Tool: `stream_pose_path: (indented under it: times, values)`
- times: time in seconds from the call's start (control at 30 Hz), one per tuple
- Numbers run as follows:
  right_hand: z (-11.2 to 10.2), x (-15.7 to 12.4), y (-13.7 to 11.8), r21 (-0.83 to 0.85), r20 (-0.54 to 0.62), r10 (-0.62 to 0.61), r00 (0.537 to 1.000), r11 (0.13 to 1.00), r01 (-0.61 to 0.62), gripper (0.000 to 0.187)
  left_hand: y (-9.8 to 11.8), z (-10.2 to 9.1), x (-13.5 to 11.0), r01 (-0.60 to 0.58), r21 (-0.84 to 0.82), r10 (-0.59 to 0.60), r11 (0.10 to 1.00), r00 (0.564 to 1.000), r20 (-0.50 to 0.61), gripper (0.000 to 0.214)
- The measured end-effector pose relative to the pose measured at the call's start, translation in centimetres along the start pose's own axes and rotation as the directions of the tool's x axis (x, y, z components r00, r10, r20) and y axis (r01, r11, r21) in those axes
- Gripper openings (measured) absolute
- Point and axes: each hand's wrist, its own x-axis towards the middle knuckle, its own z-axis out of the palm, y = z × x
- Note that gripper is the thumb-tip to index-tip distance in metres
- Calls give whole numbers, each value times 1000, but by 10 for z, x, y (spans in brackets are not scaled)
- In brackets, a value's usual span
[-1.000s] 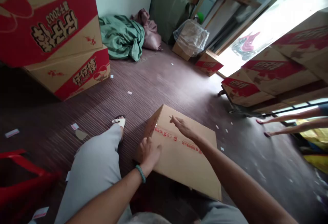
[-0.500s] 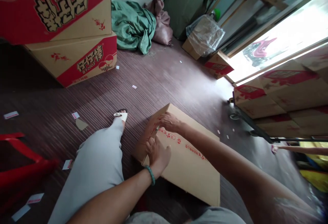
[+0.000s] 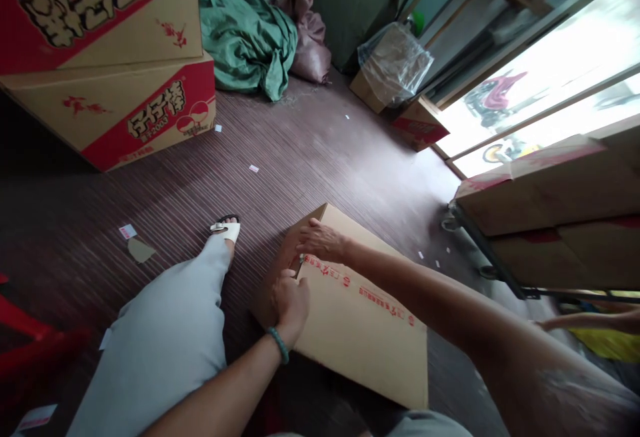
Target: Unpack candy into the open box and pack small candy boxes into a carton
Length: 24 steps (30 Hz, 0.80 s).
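The cardboard carton stood before the person, beside the left leg, red-printed packing tape along its top. At one end, the left hand curled its fingers near the edge; the right hand reached over it. Whether either set of fingers gripped anything was unclear.

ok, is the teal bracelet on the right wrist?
No: the teal bracelet circles the left wrist, behind the left hand at the brown box, and none shows behind the right hand.
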Motion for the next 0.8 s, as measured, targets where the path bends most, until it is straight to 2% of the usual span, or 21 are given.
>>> stream_pose_path:
  times: [0.1, 0.27, 0.33, 0.37, 0.4, 0.47, 0.5, 0.53, 0.6, 0.67, 0.8]
  values:
    - [3, -13, 15, -25, -21, 46, 999, 999, -47, 24, 3, 0, 1, -2, 37, 1, 999, 999, 39, 25]
    - [-7, -21, 28, -36, 45, 92, 995, 995, -91, 26, 1, 6, 5, -49, 75, 44, 996, 997, 66, 25]
    - [-13, -22, 26, 6, 101, 202, 974, 979, -204, 26, -1, 8, 6, -93, 105, 90, 990, 995, 36, 28]
    - [-15, -24, 23, 32, 137, 304, 943, 950, -311, 27, -1, 10, 6, -126, 127, 125, 984, 992, 18, 29]
    - [-17, -26, 18, 54, 178, 417, 891, 900, -432, 27, -2, 11, 6, -162, 151, 164, 975, 987, 4, 29]
    - [-17, -31, 4, 81, 252, 603, 757, 766, -637, 31, -4, 14, 7, -214, 183, 221, 959, 975, -14, 29]
    - [-15, -33, -6, 90, 282, 654, 702, 710, -698, 32, -5, 16, 8, -219, 186, 226, 958, 974, -18, 29]
    - [-12, -33, -16, 102, 310, 673, 671, 678, -727, 32, -5, 17, 9, -213, 184, 220, 960, 975, -22, 29]
    - [-5, -32, -37, 134, 345, 671, 656, 656, -743, 30, -5, 19, 12, -179, 171, 187, 969, 982, -33, 28]
    - [2, -30, -53, 162, 350, 664, 660, 651, -741, 29, -5, 20, 15, -155, 156, 163, 976, 986, -40, 28]
    - [12, -45, -64, 168, 332, 652, 682, 670, -723, 30, -5, 20, 17, -152, 105, 159, 983, 985, -65, 18]
